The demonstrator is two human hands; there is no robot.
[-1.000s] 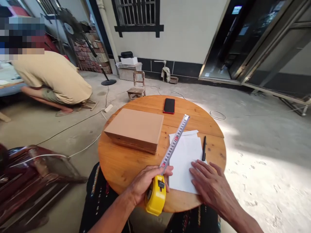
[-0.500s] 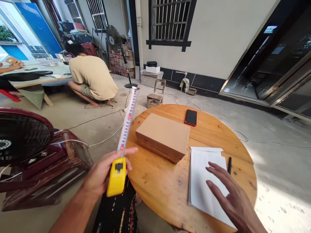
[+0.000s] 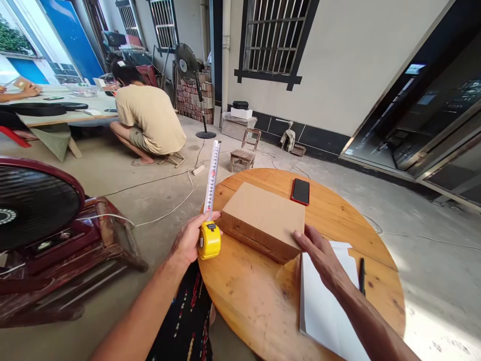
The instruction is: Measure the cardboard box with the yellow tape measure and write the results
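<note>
My left hand (image 3: 191, 235) is closed around a yellow tape measure (image 3: 210, 239) at the table's left edge. Its white blade (image 3: 212, 175) sticks out upward and away, with black and red markings. A closed brown cardboard box (image 3: 265, 215) lies flat on the round wooden table (image 3: 248, 296), just right of the tape. My right hand (image 3: 319, 248) grips the box's right end, thumb at the near top corner and fingers around the far side. Under my right forearm lies a stack of white paper (image 3: 326, 311), partly covered, with a black pen (image 3: 362, 277) beside it.
A red-edged phone (image 3: 300, 191) lies at the table's far side. On the left stands a dark red fan (image 3: 41, 210). Beyond are a small wooden chair (image 3: 244, 150), a standing fan (image 3: 188, 60), and a crouching person (image 3: 150, 115) by a low table. Cables cross the floor.
My right hand has moved from above the paper to the box's right end and taken hold of it. My left hand has brought the tape measure up and right, closer to the box.
</note>
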